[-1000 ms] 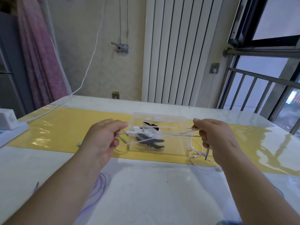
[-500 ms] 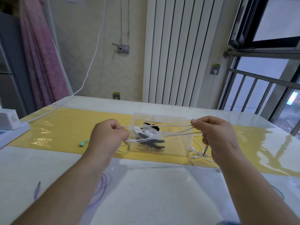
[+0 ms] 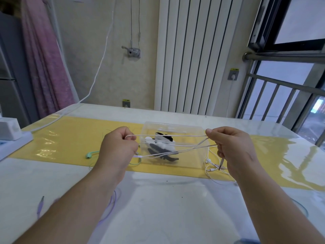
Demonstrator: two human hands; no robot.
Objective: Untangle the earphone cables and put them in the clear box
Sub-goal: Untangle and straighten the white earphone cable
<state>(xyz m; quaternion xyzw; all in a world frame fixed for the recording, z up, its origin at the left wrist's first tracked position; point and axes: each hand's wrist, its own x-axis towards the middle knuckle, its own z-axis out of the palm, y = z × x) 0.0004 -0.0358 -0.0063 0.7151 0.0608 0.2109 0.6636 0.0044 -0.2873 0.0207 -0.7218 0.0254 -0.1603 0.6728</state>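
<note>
Stretching across the centre of the frame, the white earphone cable (image 3: 184, 135) runs in several strands between two hands, held in the air just in front of the one clear box (image 3: 198, 128). The left hand (image 3: 117, 148) grips its end with fingers curled round it. The right hand (image 3: 233, 148) pinches the strands between thumb and fingers (image 3: 213, 134), and a jack plug (image 3: 222, 162) dangles beneath it.

The strands cross the view into the box, which holds a black and white bundle (image 3: 163, 143) too jumbled to count. It sits on a yellow mat (image 3: 70, 141) on the desk (image 3: 158, 208).

One loose white tangle (image 3: 211, 167) lies just right of the box, partly hidden by the right hand. One green earphone (image 3: 89, 154) lies left of the left hand. One purple cable (image 3: 110, 206) curls at lower left, partly under the forearm. One white block (image 3: 8, 129) sits at the left edge. A radiator (image 3: 193, 59) and a pink curtain (image 3: 45, 59) stand behind.
</note>
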